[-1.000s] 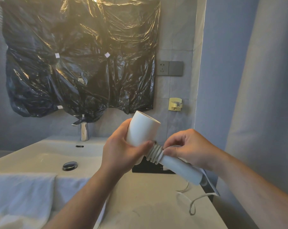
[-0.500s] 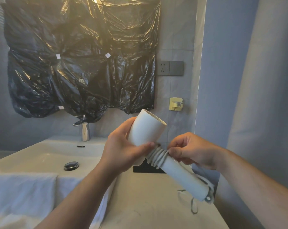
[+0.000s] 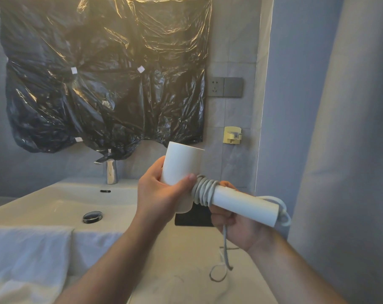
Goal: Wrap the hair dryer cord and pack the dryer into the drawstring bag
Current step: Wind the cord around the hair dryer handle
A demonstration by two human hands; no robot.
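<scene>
My right hand (image 3: 236,229) has swung from on top of the handle (image 3: 241,201) of the hair dryer (image 3: 181,165) to underneath it, right of the frame's middle, drawing the cord (image 3: 204,190) down with it. The coils beside the barrel have thickened, the handle has levelled out toward the right, and less cord lies loose on the desk (image 3: 175,277).

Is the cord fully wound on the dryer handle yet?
No: a few turns of cord sit round the hair dryer handle, but a loose length hangs from the right hand to the counter.
</scene>
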